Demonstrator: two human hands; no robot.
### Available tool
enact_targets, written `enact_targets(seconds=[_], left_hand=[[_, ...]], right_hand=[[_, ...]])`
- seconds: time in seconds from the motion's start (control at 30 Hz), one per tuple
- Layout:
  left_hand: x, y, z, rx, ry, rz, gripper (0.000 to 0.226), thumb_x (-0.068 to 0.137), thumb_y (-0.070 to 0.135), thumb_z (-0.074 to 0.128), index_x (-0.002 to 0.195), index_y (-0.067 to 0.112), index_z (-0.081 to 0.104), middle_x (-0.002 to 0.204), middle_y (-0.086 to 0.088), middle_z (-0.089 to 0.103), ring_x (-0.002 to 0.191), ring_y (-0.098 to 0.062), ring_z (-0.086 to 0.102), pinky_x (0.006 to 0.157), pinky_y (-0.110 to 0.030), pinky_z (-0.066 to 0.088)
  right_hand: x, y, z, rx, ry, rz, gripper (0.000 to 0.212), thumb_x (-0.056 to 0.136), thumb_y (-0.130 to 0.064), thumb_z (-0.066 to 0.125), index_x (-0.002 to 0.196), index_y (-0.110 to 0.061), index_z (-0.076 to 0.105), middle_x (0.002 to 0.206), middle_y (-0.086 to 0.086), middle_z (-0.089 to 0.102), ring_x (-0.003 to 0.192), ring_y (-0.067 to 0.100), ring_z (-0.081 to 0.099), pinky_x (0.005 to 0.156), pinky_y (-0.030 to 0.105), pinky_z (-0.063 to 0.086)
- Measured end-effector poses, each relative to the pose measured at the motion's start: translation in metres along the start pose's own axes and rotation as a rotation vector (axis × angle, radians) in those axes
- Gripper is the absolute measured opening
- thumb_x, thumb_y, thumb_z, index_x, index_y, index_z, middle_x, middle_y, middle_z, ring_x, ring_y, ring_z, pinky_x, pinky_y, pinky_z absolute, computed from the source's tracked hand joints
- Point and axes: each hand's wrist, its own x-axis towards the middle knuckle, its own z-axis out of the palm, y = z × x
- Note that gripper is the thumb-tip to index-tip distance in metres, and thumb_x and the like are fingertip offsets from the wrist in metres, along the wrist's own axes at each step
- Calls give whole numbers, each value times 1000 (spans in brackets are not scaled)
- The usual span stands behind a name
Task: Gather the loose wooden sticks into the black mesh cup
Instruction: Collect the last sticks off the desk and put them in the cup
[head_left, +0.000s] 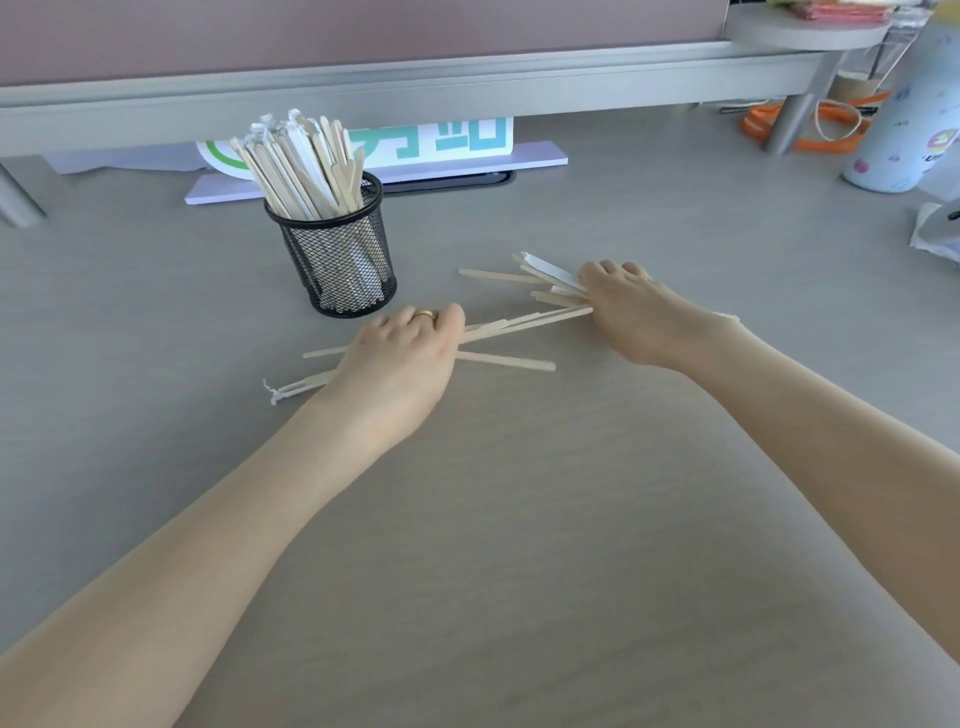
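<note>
The black mesh cup (340, 260) stands upright on the grey desk, packed with several wooden sticks (306, 166), some in white paper wrappers. In front of it and to its right, loose wooden sticks (511, 359) lie scattered on the desk. My left hand (402, 353), with a ring on one finger, curls down over the left part of the pile and grips some sticks. My right hand (628, 312) curls round the right ends of another bunch (545, 278), which includes wrapped ones. My fingertips are hidden under both hands.
A lilac stand with a white and green sign (436, 140) sits behind the cup. A pale bottle (904, 124), orange straps (810, 124) and a shelf leg (800, 104) stand at the far right. A white crumpled item (935, 228) lies at the right edge.
</note>
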Motion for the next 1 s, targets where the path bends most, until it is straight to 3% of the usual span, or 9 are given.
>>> enact_targets(seconds=[0.1,0.2,0.3,0.4,0.47,0.6,0.8,0.87,1.0], left_hand=[[3,-10,-8,-123,7,-72,22,79,-14,37,87,6,43,66,-11,43,59,-29,44,55,-33,28],[6,-11,-18,-409,61,-235,10,95,2,36,103,4,42,82,-6,41,69,-27,37,60,-33,25],[8,-10,-24,-702,245,-374,12,98,9,33,105,6,42,82,-5,43,64,-22,37,57,-32,20],[9,-11,-31,-890,412,-449,11,98,9,31,98,18,39,74,7,40,58,-7,39,55,-25,32],[11,-12,-36,-985,498,-474,24,98,8,31,90,30,36,71,11,37,54,-1,37,53,-13,32],[13,-13,-41,-1141,596,-534,27,99,10,32,87,34,37,73,11,37,55,-3,34,55,-17,35],[17,-10,-44,-1275,636,-604,22,100,13,30,87,29,36,69,8,33,53,-3,31,52,-16,32],[21,-6,-44,-1285,630,-633,20,98,17,34,80,24,34,64,7,30,51,-6,28,50,-22,30],[38,-4,-52,-1369,635,-696,33,88,33,52,64,21,32,52,7,24,45,-13,21,45,-25,22]], right_hand=[[2,-6,-1,-72,-36,9,27,87,8,36,113,1,41,116,20,45,106,33,44,78,37,39],[1,-11,-2,-105,-34,41,28,87,8,38,114,1,40,118,20,45,111,35,44,78,36,36],[-3,-10,-2,-108,12,25,29,85,9,36,112,-1,41,116,20,46,109,36,46,78,35,34],[-5,-6,-4,-12,54,38,21,85,8,36,100,-6,39,108,18,48,98,36,49,72,35,30],[-6,-3,-11,89,119,64,14,89,3,35,90,-10,30,96,17,50,83,38,49,66,36,31],[-7,-3,-31,454,302,24,4,94,-7,32,90,-6,33,90,22,56,75,40,52,66,44,42],[-3,-31,-46,1089,476,-5,13,97,-17,33,86,-12,35,80,2,38,66,13,34,61,25,35],[-4,-44,-44,1191,508,-13,15,98,-17,35,84,-15,35,76,1,36,62,11,31,57,21,33],[-6,-67,-45,1252,522,-64,16,97,-24,38,82,-19,39,70,0,37,62,17,31,55,28,32]])
